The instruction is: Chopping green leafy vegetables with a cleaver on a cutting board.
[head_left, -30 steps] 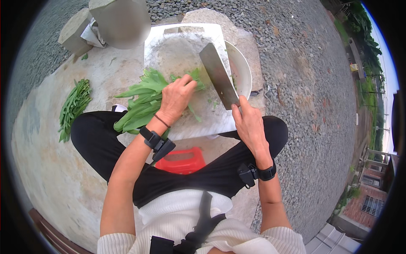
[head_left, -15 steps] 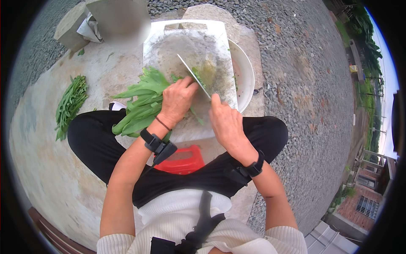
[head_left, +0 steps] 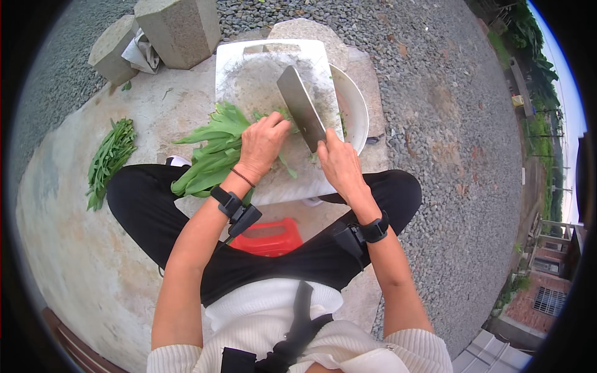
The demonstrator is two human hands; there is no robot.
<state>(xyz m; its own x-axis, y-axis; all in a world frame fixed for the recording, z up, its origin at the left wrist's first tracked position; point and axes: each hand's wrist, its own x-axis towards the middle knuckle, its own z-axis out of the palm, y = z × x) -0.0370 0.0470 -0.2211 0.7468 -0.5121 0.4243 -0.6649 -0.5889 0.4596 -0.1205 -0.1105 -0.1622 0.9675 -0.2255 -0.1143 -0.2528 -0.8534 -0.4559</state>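
A worn white cutting board [head_left: 236, 78] lies in front of me between my bent knees. A fan of long leafy greens [head_left: 205, 158] spreads across its left side. My left hand [head_left: 261, 143] is closed over the narrow right end of the bunch, fingers curled. Just right of those fingers, my right hand [head_left: 341, 163] grips a broad cleaver [head_left: 298, 105] by the handle, its blade tilted so the flat side shows. A white bowl [head_left: 357, 105] sits partly behind the board's right side.
A second bundle of greens [head_left: 111, 161] lies on the concrete slab to the left. Concrete blocks [head_left: 177, 34] and a crumpled white bag [head_left: 140, 53] stand at the back left. A red plastic container [head_left: 270, 233] is between my legs. Gravel [head_left: 454, 124] covers the right, with a brick building beyond.
The cleaver swung left to an edge-on position beside my left fingers, then tilted back to show its flat. My right hand is farther left and forward than at first; my left hand barely moved.
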